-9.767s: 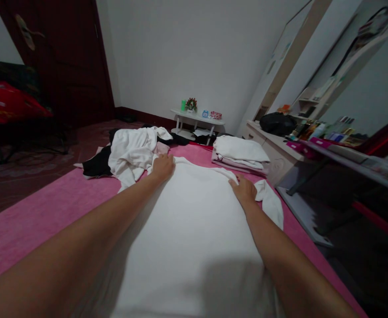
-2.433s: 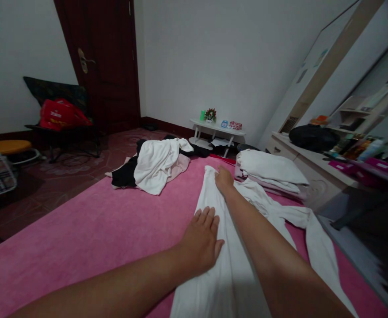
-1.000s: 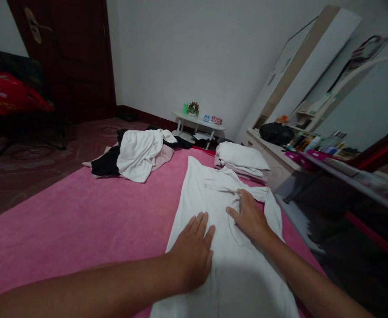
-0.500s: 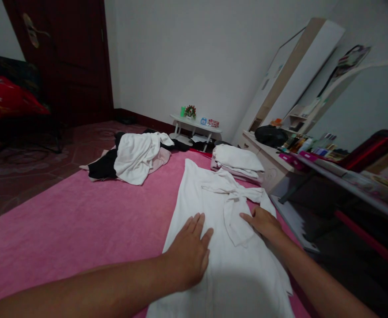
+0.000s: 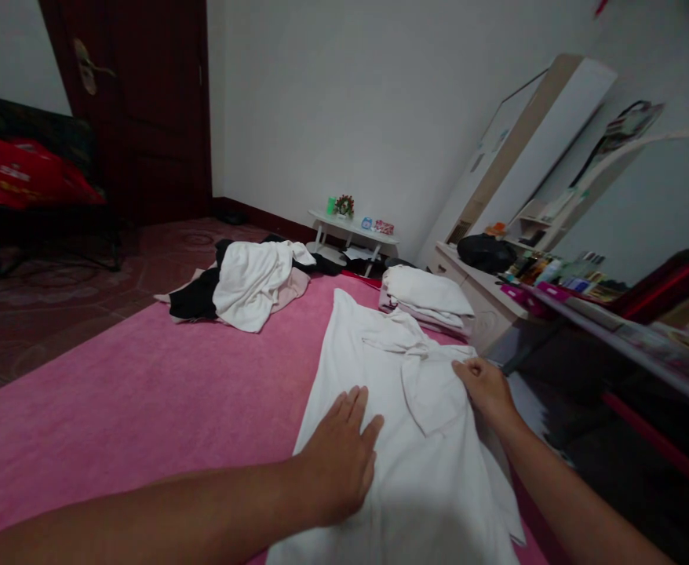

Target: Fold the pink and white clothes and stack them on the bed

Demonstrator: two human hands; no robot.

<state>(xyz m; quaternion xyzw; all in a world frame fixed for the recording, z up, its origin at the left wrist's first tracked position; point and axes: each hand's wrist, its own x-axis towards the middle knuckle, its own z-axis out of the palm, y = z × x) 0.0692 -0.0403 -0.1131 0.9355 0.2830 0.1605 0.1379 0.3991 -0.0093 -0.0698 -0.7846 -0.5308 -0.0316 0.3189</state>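
Note:
A long white garment [image 5: 353, 345] is spread on the pink bed cover, its top end pointing away from me. My left hand [image 5: 344, 455] lies flat on its middle, fingers stretched out. Over the upper right of the garment lies a loose sleeve-like flap [image 5: 432, 396], spread fairly smooth. My right hand [image 5: 486, 384] is closed in a pinch on the garment's cloth at the right edge of this flap. Its fingertips are partly hidden, so the exact bit of cloth in them is hard to make out.
Beyond the garment sits a folded clothes stack [image 5: 427, 294]. A loose clothes pile [image 5: 250, 282] lies at the far left of the pink cover [image 5: 162, 392]. Close on the right stand a dressing table [image 5: 486, 302] and a cluttered shelf [image 5: 621, 329].
My right hand has moved up and to the right, from resting on the flap to pinching cloth at its edge. The flap is spread wider. My left hand stays flat.

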